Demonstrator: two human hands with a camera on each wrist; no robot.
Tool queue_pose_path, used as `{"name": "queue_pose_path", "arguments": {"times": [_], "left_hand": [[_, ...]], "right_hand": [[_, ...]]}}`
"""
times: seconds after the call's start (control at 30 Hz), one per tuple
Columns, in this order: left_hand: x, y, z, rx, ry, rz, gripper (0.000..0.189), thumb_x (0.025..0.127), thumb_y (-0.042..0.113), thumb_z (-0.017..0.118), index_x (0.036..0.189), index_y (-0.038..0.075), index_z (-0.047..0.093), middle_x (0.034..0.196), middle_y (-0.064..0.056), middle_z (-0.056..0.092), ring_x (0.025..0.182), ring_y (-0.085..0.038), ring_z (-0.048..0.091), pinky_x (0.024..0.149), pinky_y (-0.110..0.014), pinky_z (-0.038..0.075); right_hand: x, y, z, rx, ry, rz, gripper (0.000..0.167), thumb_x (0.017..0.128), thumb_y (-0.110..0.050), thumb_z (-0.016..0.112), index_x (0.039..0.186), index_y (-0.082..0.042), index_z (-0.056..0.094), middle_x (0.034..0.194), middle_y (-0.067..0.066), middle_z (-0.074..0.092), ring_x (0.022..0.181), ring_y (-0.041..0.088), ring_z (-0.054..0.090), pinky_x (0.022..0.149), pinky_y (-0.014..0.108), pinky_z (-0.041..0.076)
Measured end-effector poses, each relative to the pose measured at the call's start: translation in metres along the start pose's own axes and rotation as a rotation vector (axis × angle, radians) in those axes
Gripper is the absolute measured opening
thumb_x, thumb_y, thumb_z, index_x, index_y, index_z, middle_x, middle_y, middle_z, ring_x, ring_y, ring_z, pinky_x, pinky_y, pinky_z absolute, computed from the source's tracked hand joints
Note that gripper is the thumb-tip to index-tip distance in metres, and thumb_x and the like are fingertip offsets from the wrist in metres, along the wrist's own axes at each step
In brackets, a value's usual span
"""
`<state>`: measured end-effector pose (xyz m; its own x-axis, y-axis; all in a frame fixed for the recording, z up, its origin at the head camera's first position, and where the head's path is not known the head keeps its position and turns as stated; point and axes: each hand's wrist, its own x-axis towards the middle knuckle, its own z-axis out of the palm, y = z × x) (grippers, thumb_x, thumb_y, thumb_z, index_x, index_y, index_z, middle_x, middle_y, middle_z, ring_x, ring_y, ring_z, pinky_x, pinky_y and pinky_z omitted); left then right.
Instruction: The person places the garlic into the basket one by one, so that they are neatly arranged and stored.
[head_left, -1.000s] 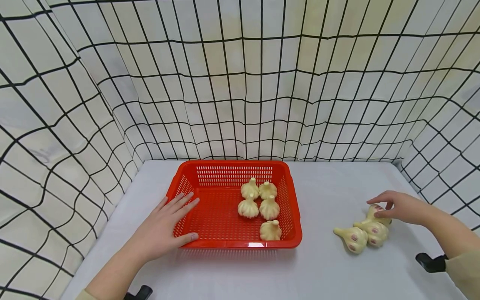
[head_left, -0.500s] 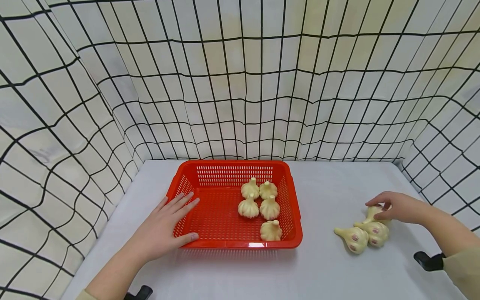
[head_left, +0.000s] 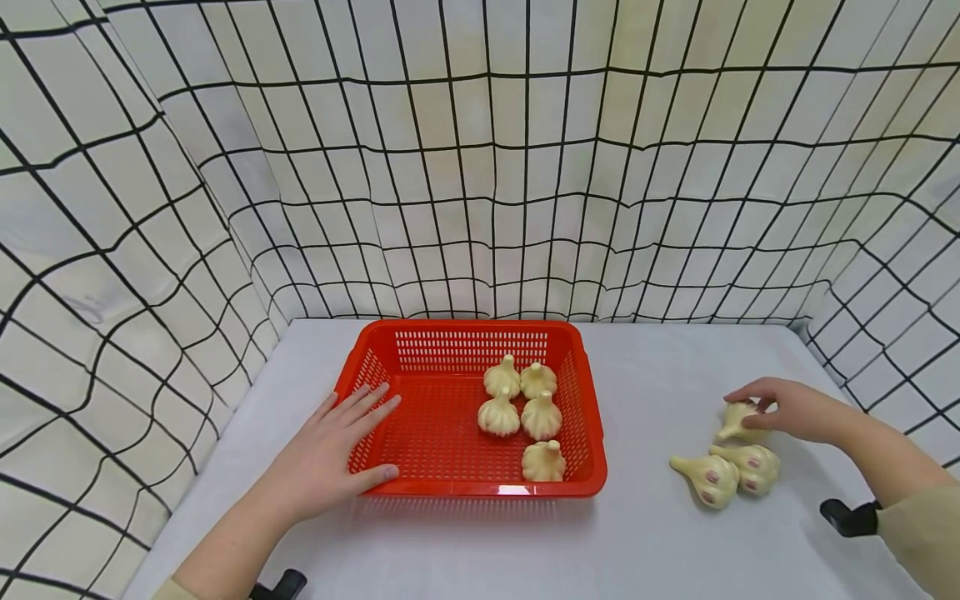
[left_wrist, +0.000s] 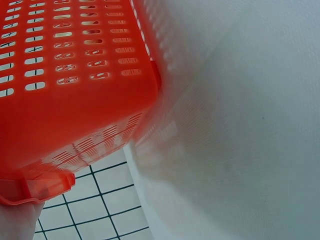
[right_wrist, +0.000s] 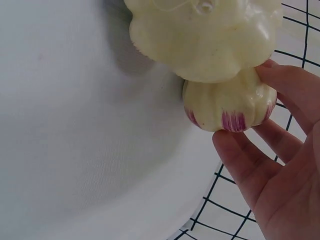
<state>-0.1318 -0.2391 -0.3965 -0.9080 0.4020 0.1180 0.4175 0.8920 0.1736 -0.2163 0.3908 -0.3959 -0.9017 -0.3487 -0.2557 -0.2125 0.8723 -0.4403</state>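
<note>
My right hand [head_left: 802,410] pinches a garlic bulb [head_left: 735,422] between thumb and fingers on the right side of the white table. In the right wrist view, fingertips hold this bulb's purple-streaked lower end [right_wrist: 227,107], while another pale bulb [right_wrist: 210,40] partly covers it. Two more garlic bulbs lie close together just in front, one on the left [head_left: 712,482] and one on the right [head_left: 756,468]. My left hand [head_left: 322,458] rests with spread fingers over the left rim of a red plastic basket [head_left: 435,417]. Several garlic bulbs [head_left: 542,417] stand in the basket's right half.
White cloth covers the table [head_left: 645,542]. Black netting [head_left: 525,200] over white panels rises behind it and along both sides. A black wrist mount [head_left: 849,518] sits below the right forearm, and another [head_left: 279,585] by the left.
My right hand has shifted slightly left with the garlic bulb, turning it and drawing it away from the two bulbs in front. The left hand stays in place on the basket.
</note>
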Motion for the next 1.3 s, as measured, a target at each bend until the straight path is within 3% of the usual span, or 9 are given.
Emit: {"name": "queue_pose_path", "arguments": {"times": [0.2,0.37,0.57,0.73,0.9,1.3], "left_hand": [[0.000,0.000,0.000,-0.004,-0.001,-0.001,0.086,0.084,0.062,0.067,0.155,0.025,0.036,0.162,-0.001,0.027,0.148,-0.029,0.025,0.122,-0.044,-0.003],[0.001,0.000,0.000,-0.006,0.002,0.002,0.086,0.084,0.061,0.067,0.155,0.024,0.037,0.162,-0.001,0.027,0.147,-0.030,0.026,0.122,-0.045,-0.002],[0.001,0.000,0.000,0.001,0.001,0.003,0.086,0.084,0.062,0.067,0.155,0.025,0.036,0.162,0.000,0.027,0.148,-0.029,0.025,0.122,-0.042,-0.005],[0.001,0.000,0.000,-0.005,0.002,0.003,0.086,0.084,0.061,0.067,0.155,0.025,0.036,0.162,-0.001,0.028,0.148,-0.030,0.025,0.122,-0.045,-0.002],[0.001,0.000,0.000,-0.009,0.003,0.001,0.086,0.084,0.062,0.067,0.155,0.024,0.036,0.162,-0.002,0.027,0.147,-0.031,0.027,0.122,-0.046,0.000],[0.001,0.000,0.001,-0.007,-0.004,-0.006,0.086,0.084,0.062,0.066,0.156,0.026,0.035,0.163,0.000,0.026,0.147,-0.031,0.026,0.122,-0.046,0.000]], "right_hand": [[0.004,0.003,0.000,0.042,0.019,-0.039,0.050,0.089,-0.032,0.073,0.130,-0.006,0.064,0.126,0.017,0.059,0.107,0.033,0.057,0.080,0.040,0.054],[0.007,0.006,0.001,0.143,0.005,-0.024,0.050,0.093,-0.032,0.069,0.134,-0.005,0.061,0.135,0.024,0.054,0.115,0.040,0.057,0.086,0.047,0.056],[0.006,0.016,0.004,0.286,-0.015,0.000,0.054,0.097,-0.028,0.064,0.141,0.001,0.051,0.136,0.026,0.049,0.114,0.036,0.060,0.083,0.035,0.058],[0.001,0.027,0.006,0.366,-0.012,0.019,0.056,0.101,-0.028,0.059,0.145,0.003,0.044,0.141,0.033,0.042,0.118,0.039,0.057,0.083,0.035,0.059],[-0.002,0.035,0.007,0.409,-0.014,0.037,0.057,0.102,-0.028,0.056,0.147,0.004,0.040,0.147,0.034,0.035,0.121,0.042,0.054,0.083,0.035,0.059],[-0.005,0.044,0.012,0.434,-0.050,0.087,0.062,0.104,-0.033,0.050,0.150,0.005,0.034,0.143,0.033,0.043,0.112,0.028,0.060,0.082,0.032,0.058]]}}
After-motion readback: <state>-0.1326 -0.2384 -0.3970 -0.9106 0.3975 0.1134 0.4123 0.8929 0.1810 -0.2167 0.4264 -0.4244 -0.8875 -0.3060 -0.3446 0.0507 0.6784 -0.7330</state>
